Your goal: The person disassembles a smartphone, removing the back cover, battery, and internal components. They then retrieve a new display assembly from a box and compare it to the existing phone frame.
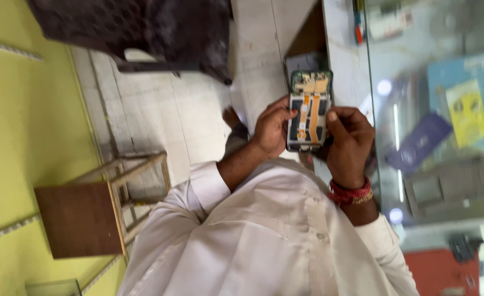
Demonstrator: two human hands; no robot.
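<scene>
White sleeves frame my two hands raised in front of my chest. My left hand (272, 130) curls around the left edge of an opened smartphone (308, 110), thumb pressed on its exposed back. My right hand (350, 140), with red thread bracelets (351, 194) at the wrist, clasps the right edge, thumb beside the orange ribbon cables (309, 113). The phone stands upright between both palms, beside a glass counter (439, 109).

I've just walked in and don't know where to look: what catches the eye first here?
An opened phone with its back off, orange ribbon cables showing, held mid-frame between the left hand and right hand. A red wristband circles the right wrist. A wooden stool stands lower left on the floor.
</scene>
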